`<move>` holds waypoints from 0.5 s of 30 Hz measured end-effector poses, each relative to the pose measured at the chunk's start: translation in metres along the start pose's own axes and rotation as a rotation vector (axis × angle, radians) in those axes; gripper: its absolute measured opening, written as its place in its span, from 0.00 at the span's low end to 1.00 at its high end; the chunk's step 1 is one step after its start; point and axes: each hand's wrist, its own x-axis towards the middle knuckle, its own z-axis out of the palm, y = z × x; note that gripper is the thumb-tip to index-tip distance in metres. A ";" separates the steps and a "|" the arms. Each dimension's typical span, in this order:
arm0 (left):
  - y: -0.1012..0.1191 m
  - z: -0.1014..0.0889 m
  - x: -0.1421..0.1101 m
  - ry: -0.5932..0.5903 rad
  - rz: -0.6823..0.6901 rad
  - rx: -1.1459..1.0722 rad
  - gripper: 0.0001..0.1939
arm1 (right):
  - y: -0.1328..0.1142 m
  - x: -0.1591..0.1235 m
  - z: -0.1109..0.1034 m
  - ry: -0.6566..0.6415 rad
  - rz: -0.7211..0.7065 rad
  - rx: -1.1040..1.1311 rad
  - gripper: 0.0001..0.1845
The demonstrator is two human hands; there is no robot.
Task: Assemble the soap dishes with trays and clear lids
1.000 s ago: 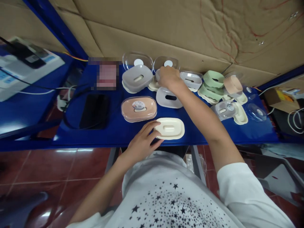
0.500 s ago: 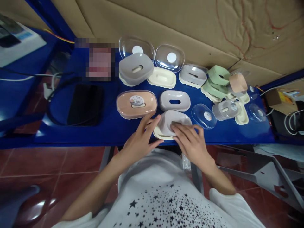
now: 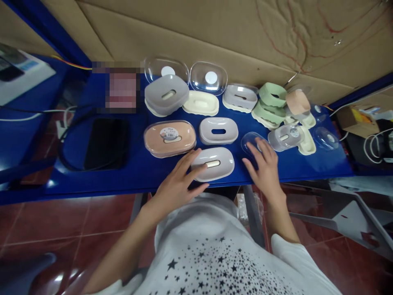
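At the near table edge sits a grey soap dish (image 3: 225,159), level, with a pale strip showing through its slot. My left hand (image 3: 181,178) is open at its left side, the fingertips resting on its rim and near the slot. My right hand (image 3: 265,166) is open, its fingers spread over a clear lid (image 3: 247,141) to the right of that dish; the thumb stays off the lid. Behind the near dish lies another grey soap dish (image 3: 204,133) with blue table showing through its slot. A peach soap dish (image 3: 152,141) under a clear labelled cover is left of it.
Clear lids (image 3: 198,78) lean along the cardboard backing. Grey tray (image 3: 153,92), cream base (image 3: 201,102) and green trays (image 3: 272,96) stand in the back row. A black flat object (image 3: 106,143) and cables lie left. A cardboard box (image 3: 356,119) is at far right.
The grey dish at the near edge was tilted on its cream base and now sits level. My right hand has left it and moved right onto the clear lid. My left hand stays beside the dish.
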 end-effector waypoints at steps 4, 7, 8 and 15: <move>0.000 -0.002 -0.001 0.000 -0.070 -0.037 0.24 | 0.032 -0.010 -0.002 -0.043 0.171 -0.049 0.31; -0.001 -0.002 -0.002 -0.024 -0.122 -0.096 0.33 | 0.022 -0.016 -0.004 0.030 0.135 0.128 0.28; -0.001 -0.002 -0.002 -0.036 -0.143 -0.120 0.38 | 0.014 -0.017 -0.004 0.047 0.098 0.204 0.29; -0.004 0.001 -0.004 -0.055 -0.198 -0.201 0.54 | -0.045 -0.005 0.003 -0.105 -0.427 0.289 0.32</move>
